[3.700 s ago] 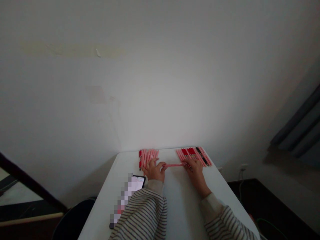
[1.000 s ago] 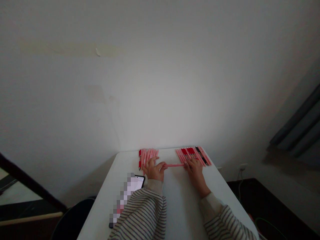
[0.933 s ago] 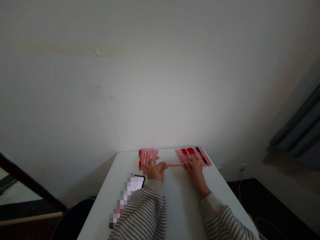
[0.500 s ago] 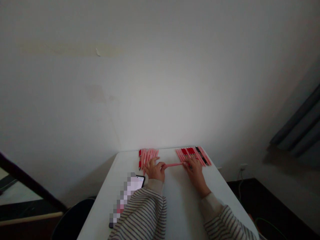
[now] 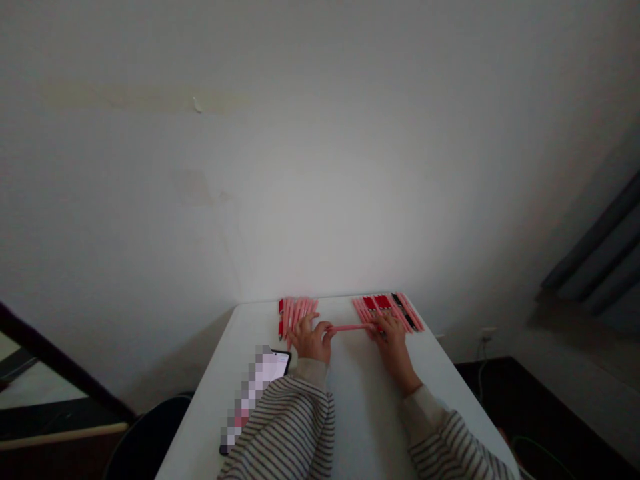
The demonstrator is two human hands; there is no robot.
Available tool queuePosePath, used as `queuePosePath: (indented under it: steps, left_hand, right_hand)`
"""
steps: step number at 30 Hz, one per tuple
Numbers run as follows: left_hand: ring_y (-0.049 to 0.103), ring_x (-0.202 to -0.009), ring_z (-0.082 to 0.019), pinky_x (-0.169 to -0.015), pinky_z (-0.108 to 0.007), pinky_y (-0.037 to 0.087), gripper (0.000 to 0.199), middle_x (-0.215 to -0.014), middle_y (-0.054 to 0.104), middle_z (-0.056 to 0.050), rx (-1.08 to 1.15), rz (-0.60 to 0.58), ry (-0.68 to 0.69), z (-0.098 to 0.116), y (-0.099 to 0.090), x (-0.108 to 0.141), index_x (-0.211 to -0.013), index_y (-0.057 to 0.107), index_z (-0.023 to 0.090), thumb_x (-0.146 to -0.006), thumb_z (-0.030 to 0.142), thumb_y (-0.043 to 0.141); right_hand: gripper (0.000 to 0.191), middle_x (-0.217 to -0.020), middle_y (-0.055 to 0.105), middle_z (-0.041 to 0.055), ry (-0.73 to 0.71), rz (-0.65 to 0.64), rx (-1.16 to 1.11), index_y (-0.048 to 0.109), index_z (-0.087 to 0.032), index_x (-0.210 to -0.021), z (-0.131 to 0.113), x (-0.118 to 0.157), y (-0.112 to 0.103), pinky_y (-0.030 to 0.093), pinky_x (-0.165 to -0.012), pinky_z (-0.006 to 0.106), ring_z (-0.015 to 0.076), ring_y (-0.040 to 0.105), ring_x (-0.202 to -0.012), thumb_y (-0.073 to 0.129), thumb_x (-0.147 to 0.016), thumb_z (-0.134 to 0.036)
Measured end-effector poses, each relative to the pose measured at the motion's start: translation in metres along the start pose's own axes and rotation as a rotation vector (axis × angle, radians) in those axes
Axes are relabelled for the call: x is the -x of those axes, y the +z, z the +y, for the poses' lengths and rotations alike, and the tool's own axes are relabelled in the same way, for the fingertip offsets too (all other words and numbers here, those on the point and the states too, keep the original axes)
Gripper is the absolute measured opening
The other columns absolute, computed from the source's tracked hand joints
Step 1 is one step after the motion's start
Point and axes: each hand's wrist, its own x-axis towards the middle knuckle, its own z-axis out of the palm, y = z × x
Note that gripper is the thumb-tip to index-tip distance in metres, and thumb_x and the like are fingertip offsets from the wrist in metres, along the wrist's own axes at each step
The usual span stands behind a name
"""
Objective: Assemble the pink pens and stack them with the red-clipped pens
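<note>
A pink pen (image 5: pixel 350 327) lies level between my two hands, above the white table. My left hand (image 5: pixel 312 339) pinches its left end between thumb and finger, beside a row of pink pens (image 5: pixel 295 313) with a red one (image 5: pixel 281 320) at its left edge. At the pen's right end my right hand (image 5: pixel 391 340) is closed on it. Partly under that hand's fingers is a second row of pink pens (image 5: pixel 360 311), with red parts (image 5: pixel 383 302) and black parts (image 5: pixel 410 323) among them.
A phone (image 5: pixel 265 377), partly pixelated, lies on the white table (image 5: pixel 207 393) left of my left sleeve. The table's far edge meets a pale wall (image 5: pixel 320 167). A dark round object (image 5: pixel 145 440) stands at the lower left, and a grey curtain (image 5: pixel 600 267) hangs at the right.
The pink pen between my hands sits slightly higher and more level. Both hands keep their hold and have barely moved.
</note>
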Motion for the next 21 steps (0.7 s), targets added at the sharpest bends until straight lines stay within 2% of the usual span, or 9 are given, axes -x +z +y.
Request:
queuePosePath:
  steps: [4,9,16,19,21]
  left_hand:
    - [0.049,-0.111,-0.027,-0.104,-0.056,0.024,0.012,-0.113,0.062,-0.004,-0.028,-0.001,-0.022,0.001,0.001,0.001,-0.081,0.073,0.033,-0.073,0.039,0.065]
    - [0.049,-0.111,-0.027,-0.104,-0.06,0.022,0.011,-0.114,0.063,-0.003,-0.038,-0.012,-0.016,0.0,0.004,0.001,-0.074,0.072,0.032,-0.074,0.039,0.064]
    - [0.052,-0.107,-0.027,-0.098,-0.052,0.03,0.015,-0.11,0.066,-0.002,0.038,-0.025,0.034,-0.013,0.003,-0.004,-0.072,0.074,0.035,-0.072,0.046,0.065]
    - [0.051,-0.107,-0.027,-0.097,-0.051,0.029,0.015,-0.11,0.066,-0.002,0.035,0.002,0.045,-0.009,0.0,-0.001,-0.072,0.074,0.034,-0.074,0.044,0.063]
    - [0.05,-0.108,-0.025,-0.096,-0.049,0.029,0.013,-0.109,0.066,-0.001,0.031,0.06,0.03,-0.003,-0.001,0.002,-0.072,0.074,0.034,-0.075,0.042,0.063]
  right_hand:
    - [0.032,-0.1,0.062,0.008,-0.008,-0.001,-0.012,0.066,-0.023,-0.091,-0.002,-0.002,-0.003,0.039,-0.084,0.04,0.024,0.051,-0.096,0.042,-0.09,-0.045]
    - [0.034,-0.101,0.062,0.0087,0.02,-0.014,-0.029,0.065,-0.022,-0.092,-0.002,-0.003,-0.003,0.039,-0.082,0.04,0.0243,0.05,-0.095,0.042,-0.09,-0.046]
    - [0.04,-0.101,0.06,0.0092,0.039,-0.005,-0.039,0.066,-0.022,-0.091,0.002,0.0,0.0,0.04,-0.084,0.041,0.0244,0.05,-0.096,0.04,-0.089,-0.052]
    - [0.039,-0.102,0.06,0.0085,0.039,-0.025,-0.05,0.066,-0.023,-0.094,0.003,0.0,0.0,0.04,-0.085,0.041,0.0245,0.05,-0.099,0.039,-0.09,-0.052]
    - [0.039,-0.103,0.06,0.0087,0.047,-0.028,-0.055,0.066,-0.023,-0.094,0.004,0.0,-0.001,0.04,-0.086,0.042,0.0248,0.049,-0.101,0.038,-0.091,-0.05]
